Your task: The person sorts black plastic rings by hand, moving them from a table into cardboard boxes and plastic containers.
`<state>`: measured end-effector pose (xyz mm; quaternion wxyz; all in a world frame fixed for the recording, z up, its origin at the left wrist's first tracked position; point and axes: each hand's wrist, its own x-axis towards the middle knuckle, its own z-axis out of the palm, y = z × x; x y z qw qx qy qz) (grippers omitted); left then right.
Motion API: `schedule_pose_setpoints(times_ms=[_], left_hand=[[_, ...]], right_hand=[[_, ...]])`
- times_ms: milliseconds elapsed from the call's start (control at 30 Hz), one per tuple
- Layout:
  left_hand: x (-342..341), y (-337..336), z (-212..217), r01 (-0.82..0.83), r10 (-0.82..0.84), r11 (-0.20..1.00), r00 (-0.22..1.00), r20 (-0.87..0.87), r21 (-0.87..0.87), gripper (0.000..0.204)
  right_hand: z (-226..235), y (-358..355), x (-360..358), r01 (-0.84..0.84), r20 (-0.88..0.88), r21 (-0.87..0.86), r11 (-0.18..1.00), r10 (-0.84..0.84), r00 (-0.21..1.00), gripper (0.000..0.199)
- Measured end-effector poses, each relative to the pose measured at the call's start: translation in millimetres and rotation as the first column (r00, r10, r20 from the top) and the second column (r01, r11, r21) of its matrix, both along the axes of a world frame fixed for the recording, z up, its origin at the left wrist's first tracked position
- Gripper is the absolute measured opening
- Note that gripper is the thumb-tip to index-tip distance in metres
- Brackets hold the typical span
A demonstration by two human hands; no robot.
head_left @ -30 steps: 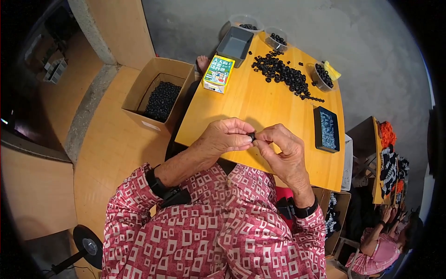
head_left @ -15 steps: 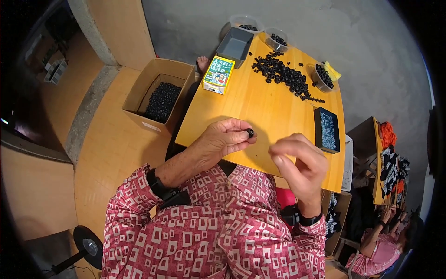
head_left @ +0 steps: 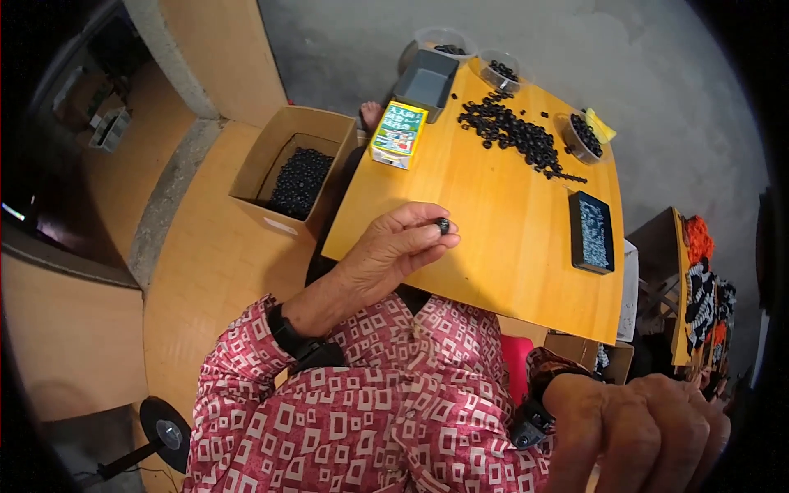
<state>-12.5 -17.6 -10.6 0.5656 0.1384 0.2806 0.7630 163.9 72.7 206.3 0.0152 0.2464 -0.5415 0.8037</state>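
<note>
My left hand [head_left: 403, 242] is over the near edge of the wooden table [head_left: 493, 238], pinching a small black ribbed round part [head_left: 442, 225] between thumb and fingers. Close to the camera at the lower right, my right hand [head_left: 637, 435] shows its back and bent knuckles; its fingertips fall outside the picture. A loose heap of black ring-like parts [head_left: 514, 135] lies across the table's far side. On the right of the tabletop stands a black tray [head_left: 592, 232] of small clear, bluish pieces.
A grey bin [head_left: 426, 84] and a yellow-green carton [head_left: 398, 134] stand at the table's far left. Clear tubs [head_left: 500, 72] and a bowl [head_left: 585, 140] hold black parts. Left on the floor sits a cardboard box [head_left: 255, 185] of black parts; nearby is a round black stand [head_left: 164, 434].
My right hand has swung from beside the left hand down to the lower right, nearer the camera. The left hand keeps its black part. The whole view has shifted slightly.
</note>
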Motion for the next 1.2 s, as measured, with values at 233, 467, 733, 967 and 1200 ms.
schedule_pose_setpoints(times_ms=[233,467,733,967,1200], left_hand=[[0,1,-2,-0.009,0.008,0.999,1.000,-0.024,-0.043,0.024],[0,5,-1,0.029,-0.030,0.999,0.999,-0.035,-0.025,0.023],[2,1,-3,0.024,-0.027,0.999,0.996,-0.081,-0.041,0.023],[4,5,-11,0.066,-0.068,0.997,0.995,-0.076,-0.036,0.024],[4,4,-12,0.047,-0.056,0.995,0.994,-0.096,-0.087,0.020]], right_hand=[[-1,-4,18,0.119,0.109,0.023,0.993,-0.121,0.987,0.011],[-47,10,-11,0.121,-0.065,0.037,0.992,-0.118,0.991,0.017],[-134,40,-29,0.752,-0.489,0.648,0.119,-0.692,0.531,0.020],[-163,46,-37,0.754,-0.621,0.657,-0.019,-0.580,0.527,0.025],[-169,41,-36,0.760,-0.687,0.643,-0.093,-0.508,0.519,0.022]])
